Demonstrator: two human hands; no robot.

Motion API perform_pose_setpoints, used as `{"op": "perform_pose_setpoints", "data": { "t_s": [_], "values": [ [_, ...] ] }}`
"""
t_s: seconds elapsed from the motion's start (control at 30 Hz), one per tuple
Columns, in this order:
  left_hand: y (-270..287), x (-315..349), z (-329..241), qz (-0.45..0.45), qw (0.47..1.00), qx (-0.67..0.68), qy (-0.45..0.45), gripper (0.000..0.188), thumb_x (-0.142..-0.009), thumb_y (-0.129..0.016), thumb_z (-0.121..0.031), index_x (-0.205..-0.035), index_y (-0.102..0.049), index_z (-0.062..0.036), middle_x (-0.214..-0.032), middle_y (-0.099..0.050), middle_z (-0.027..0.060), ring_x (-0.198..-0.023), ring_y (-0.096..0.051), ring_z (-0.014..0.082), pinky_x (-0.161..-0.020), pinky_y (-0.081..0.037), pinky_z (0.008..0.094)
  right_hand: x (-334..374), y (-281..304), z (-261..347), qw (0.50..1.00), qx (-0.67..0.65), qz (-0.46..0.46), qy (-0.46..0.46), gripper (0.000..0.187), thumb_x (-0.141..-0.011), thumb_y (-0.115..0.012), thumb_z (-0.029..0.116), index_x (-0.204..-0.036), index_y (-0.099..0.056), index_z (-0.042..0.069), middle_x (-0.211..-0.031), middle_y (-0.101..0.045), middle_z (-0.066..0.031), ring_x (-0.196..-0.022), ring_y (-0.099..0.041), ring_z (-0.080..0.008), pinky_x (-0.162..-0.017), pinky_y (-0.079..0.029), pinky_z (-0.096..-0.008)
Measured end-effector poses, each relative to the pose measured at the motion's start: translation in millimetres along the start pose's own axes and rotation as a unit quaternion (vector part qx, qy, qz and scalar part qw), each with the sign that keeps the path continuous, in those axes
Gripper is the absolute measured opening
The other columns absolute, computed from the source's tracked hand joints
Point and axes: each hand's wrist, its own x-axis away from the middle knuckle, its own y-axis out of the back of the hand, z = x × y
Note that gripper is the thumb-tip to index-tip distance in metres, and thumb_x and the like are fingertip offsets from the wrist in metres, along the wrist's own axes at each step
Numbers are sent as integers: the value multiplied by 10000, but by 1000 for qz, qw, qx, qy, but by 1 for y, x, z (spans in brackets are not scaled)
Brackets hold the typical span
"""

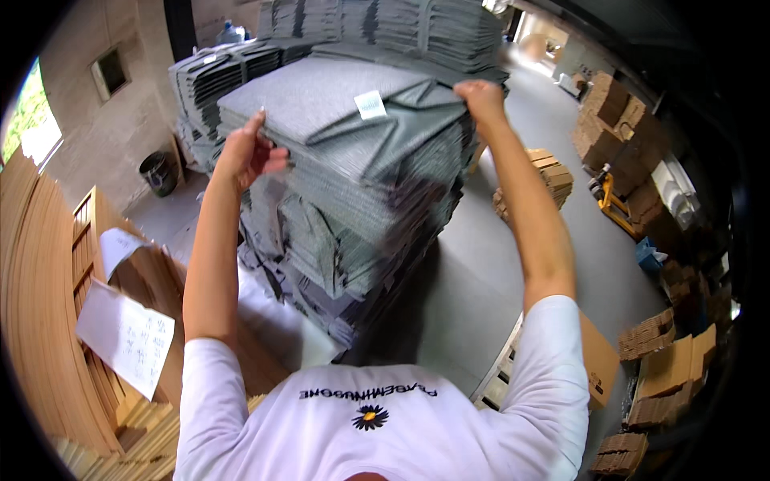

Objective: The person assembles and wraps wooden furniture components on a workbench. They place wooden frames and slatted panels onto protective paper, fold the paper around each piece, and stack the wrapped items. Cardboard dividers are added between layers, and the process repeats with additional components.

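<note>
A tall stack of folded grey fabric pieces [345, 216] stands in front of me, its layers uneven at the near side. The top grey fabric piece [321, 92] bears a small white label [370, 105] and is pulled into creases toward the right. My right hand [483, 104] is closed on its far right corner. At the left side of the stack, my left hand [253, 152] has its fingers apart, with the fingertips beside the edge of the top layers. Whether those fingertips touch the fabric I cannot tell.
More strapped grey fabric stacks [385, 24] stand behind. Wooden boards [40, 297] with handwritten paper sheets [127, 335] are at the left, near a black bucket [159, 173]. Flattened cardboard [613, 120] and a yellow pallet jack [613, 204] line the right. A cardboard bundle [549, 178] sits behind my right arm.
</note>
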Motion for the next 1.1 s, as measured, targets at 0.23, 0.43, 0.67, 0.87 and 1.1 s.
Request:
{"op": "perform_pose_setpoints", "data": {
  "t_s": [0.23, 0.43, 0.67, 0.87, 1.1],
  "values": [
    [44, -22, -15, 53, 984, 164, -55, 469, -934, -534, -518, -1091, -641, -90, -988, -698, 91, -849, -693, 237, -689, -611, 372, 14, -19, 93, 931, -156, 230, -237, 200, -826, -734, 186, -809, -587, 52, -604, -484, -13, -397, -388, -100, -363, -343, -250],
    [60, 20, 33, 27, 968, 233, -87, 554, -910, -548, -437, -1263, -563, -11, -1194, -634, 146, -1036, -645, 267, -912, -531, 395, 73, -21, 95, 894, -128, 335, -268, 225, -894, -645, 185, -751, -528, 57, -600, -450, -7, -398, -415, -101, -348, -345, -240],
    [25, 156, 57, -59, 962, 260, -58, 573, -883, -605, -438, -1276, -557, -23, -1159, -626, 136, -1048, -622, 241, -896, -507, 363, 143, 66, 160, 821, -80, 373, -425, 454, -971, -569, 439, -938, -653, -5, -665, -621, -18, -478, -600, -86, -415, -522, -237],
    [-11, 142, 59, -181, 945, 256, -92, 523, -939, -545, -369, -1274, -553, 32, -1176, -625, 143, -1068, -613, 228, -926, -496, 362, 144, 20, 137, 913, 121, 347, -177, 699, -788, -733, 573, -1040, -632, -72, -945, -673, -161, -844, -653, -208, -741, -532, -340],
    [-40, 125, 134, 8, 985, 163, -64, 504, -951, -531, -340, -1272, -553, 48, -1186, -626, 147, -1067, -614, 229, -922, -501, 366, 263, 92, 127, 977, -21, 207, -47, 401, -812, -815, 290, -998, -589, 14, -950, -678, -60, -879, -629, -109, -779, -509, -269]
  ]
}}
